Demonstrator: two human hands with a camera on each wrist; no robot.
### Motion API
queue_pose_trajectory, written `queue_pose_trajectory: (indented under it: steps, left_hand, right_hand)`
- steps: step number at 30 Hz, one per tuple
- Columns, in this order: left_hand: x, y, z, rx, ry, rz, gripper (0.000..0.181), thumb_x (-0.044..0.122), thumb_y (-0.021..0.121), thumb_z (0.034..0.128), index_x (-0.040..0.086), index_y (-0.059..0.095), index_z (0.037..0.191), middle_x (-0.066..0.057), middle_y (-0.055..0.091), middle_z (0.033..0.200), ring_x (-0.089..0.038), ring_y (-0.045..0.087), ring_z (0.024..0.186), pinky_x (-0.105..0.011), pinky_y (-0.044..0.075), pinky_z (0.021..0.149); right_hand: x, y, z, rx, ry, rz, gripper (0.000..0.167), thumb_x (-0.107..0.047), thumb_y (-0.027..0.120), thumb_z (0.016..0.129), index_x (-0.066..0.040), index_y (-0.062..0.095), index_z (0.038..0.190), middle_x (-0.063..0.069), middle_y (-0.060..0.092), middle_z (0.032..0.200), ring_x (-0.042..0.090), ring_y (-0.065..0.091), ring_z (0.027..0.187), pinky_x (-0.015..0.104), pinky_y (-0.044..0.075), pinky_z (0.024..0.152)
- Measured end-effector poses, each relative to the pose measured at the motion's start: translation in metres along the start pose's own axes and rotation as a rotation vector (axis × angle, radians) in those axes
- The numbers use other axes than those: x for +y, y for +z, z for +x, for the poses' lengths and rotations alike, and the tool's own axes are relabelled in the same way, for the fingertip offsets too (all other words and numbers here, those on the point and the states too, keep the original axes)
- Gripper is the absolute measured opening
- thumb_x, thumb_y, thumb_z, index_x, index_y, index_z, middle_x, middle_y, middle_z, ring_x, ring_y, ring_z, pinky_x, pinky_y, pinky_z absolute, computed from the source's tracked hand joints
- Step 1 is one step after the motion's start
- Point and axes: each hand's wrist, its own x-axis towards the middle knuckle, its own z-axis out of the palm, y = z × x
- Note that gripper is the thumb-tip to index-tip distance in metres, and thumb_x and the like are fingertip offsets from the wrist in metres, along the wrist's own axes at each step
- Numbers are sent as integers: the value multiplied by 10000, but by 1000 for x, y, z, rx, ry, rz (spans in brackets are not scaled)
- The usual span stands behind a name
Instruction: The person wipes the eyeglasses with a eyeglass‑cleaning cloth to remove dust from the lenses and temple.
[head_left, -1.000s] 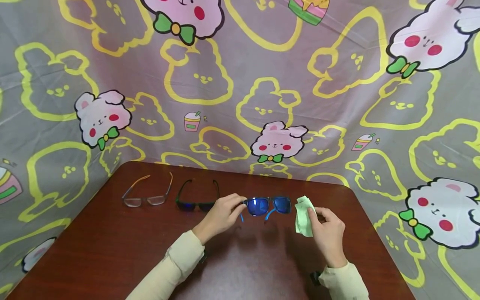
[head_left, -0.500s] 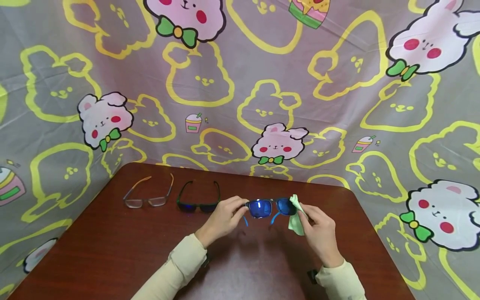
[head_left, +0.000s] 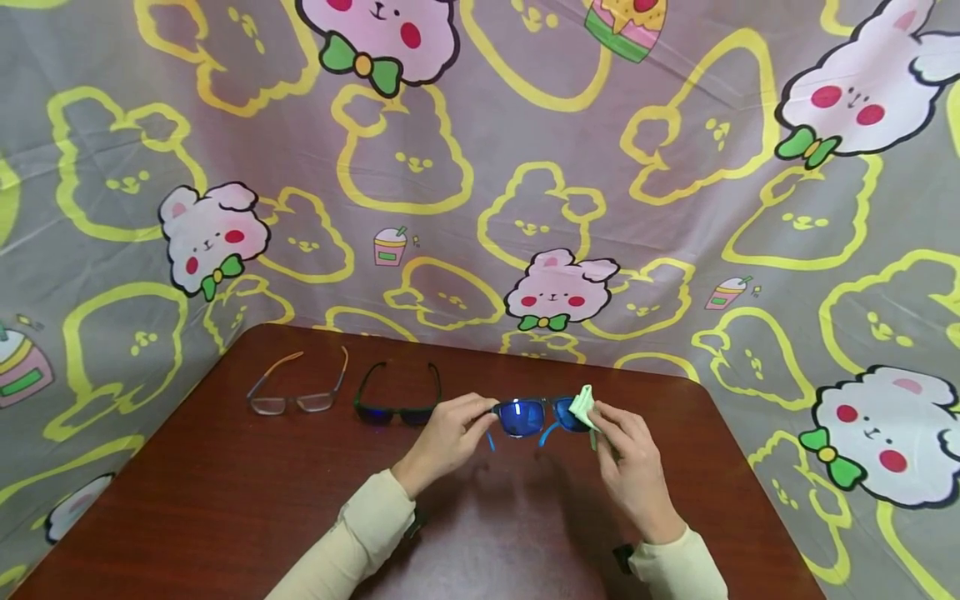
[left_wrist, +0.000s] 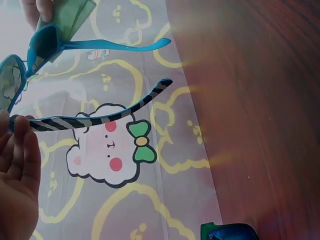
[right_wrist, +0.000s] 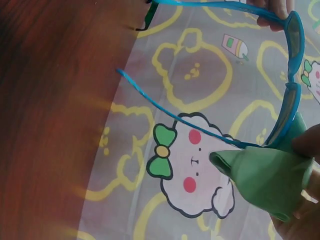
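Note:
My left hand [head_left: 450, 433] pinches a pair of blue-lensed sunglasses [head_left: 521, 417] by the hinge corner, holding them above the table with both temples unfolded. In the left wrist view the near temple [left_wrist: 95, 121] shows black and white stripes inside. My right hand [head_left: 633, 454] grips a pale green cloth [head_left: 582, 406] that covers the outer part of the lens on the right. The right wrist view shows the cloth [right_wrist: 265, 177] bunched in the fingers and lying against the frame's end, with part of it behind the lens.
Clear eyeglasses [head_left: 291, 404] and dark sunglasses [head_left: 396, 414] stand unfolded on the brown table [head_left: 247, 500], left of my hands. A patterned cloth backdrop [head_left: 442, 200] rises behind and at both sides of the table.
My right hand has moved left, bringing the green cloth from beside the sunglasses onto the right-hand lens. My left hand and the sunglasses have shifted only slightly.

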Motion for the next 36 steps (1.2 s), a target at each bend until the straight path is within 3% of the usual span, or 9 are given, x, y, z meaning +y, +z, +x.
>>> queue_pose_trajectory:
  steps: [4, 7, 11, 20, 26, 36]
  left_hand:
    - [2, 0, 0, 17, 6, -8, 125, 84, 644, 900, 31, 701, 998, -7, 658, 881, -46, 559, 733, -163, 455, 630]
    - [2, 0, 0, 31, 20, -11, 132, 104, 631, 913, 27, 697, 997, -18, 653, 872, -48, 546, 718, -164, 449, 617]
    - [2, 1, 1, 41, 21, -15, 137, 107, 628, 916, 28, 696, 1004, -16, 651, 875, -49, 540, 713, -160, 445, 609]
    - [2, 4, 1, 58, -1, -22, 151, 55, 651, 888, 23, 695, 1029, -9, 653, 894, -49, 554, 722, -162, 456, 611]
    - [3, 7, 3, 69, 25, -21, 139, 68, 646, 894, 35, 695, 1019, -5, 651, 886, -44, 550, 716, -151, 451, 599]
    - [7, 10, 4, 64, -12, -15, 144, 59, 653, 888, 40, 699, 1024, -9, 660, 903, -57, 588, 761, -157, 472, 629]
  right_hand:
    - [-2, -1, 0, -21, -45, -31, 298, 120, 600, 805, 66, 662, 1091, 179, 622, 1171, 342, 540, 1096, 188, 308, 1017]
    - [-4, -1, 1, -29, -84, -52, 249, -7, 507, 943, 76, 634, 1140, 186, 618, 1183, 341, 552, 1109, 208, 304, 1033]
    - [-6, 0, 3, -2, -135, -75, 402, -171, 337, 1037, 84, 624, 1154, 199, 619, 1174, 344, 574, 1088, 238, 319, 1034]
    - [-13, 3, 5, 20, -194, -82, 412, -157, 304, 1033, 68, 629, 1151, 193, 618, 1180, 319, 589, 1084, 219, 327, 1018]
    - [-19, 6, 7, 35, -235, -62, 399, -139, 310, 1029, 55, 640, 1141, 176, 625, 1174, 332, 598, 1055, 261, 354, 1011]
    - [-28, 7, 9, -3, -277, -14, 391, -131, 319, 1025, 46, 647, 1141, 173, 620, 1186, 348, 585, 1083, 280, 346, 1022]
